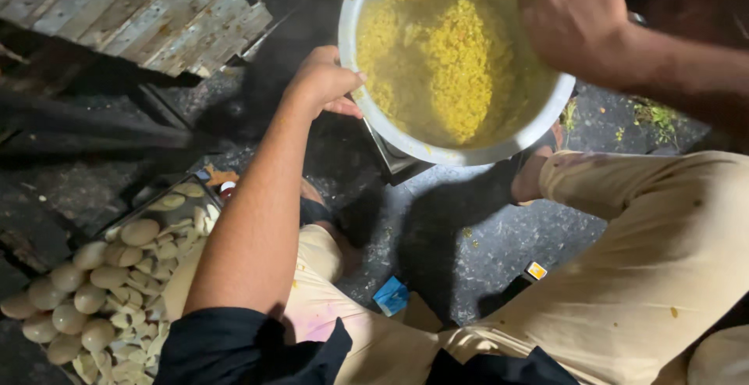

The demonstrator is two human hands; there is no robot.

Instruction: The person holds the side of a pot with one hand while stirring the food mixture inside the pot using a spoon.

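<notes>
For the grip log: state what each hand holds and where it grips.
Left hand grips the big metal pot of yellow food at its left rim. Right hand is closed over the right rim; what it grasps cannot be told.

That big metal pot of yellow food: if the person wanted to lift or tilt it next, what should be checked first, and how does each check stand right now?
1. Left hand on the pot: ok, its fingers rest against the outer rim.
2. Right hand on the far rim: ok, it sits over the edge, though how firmly cannot be told.
3. Yellow food well below the rim: ok, bare wall shows above it.
4. Pot steady on the stove: cannot tell, only a corner shows beneath.
5. Feet clear: not ok, one foot lies close under the pot.
6. Tray of potatoes out of the way: ok, off to the left.
</notes>
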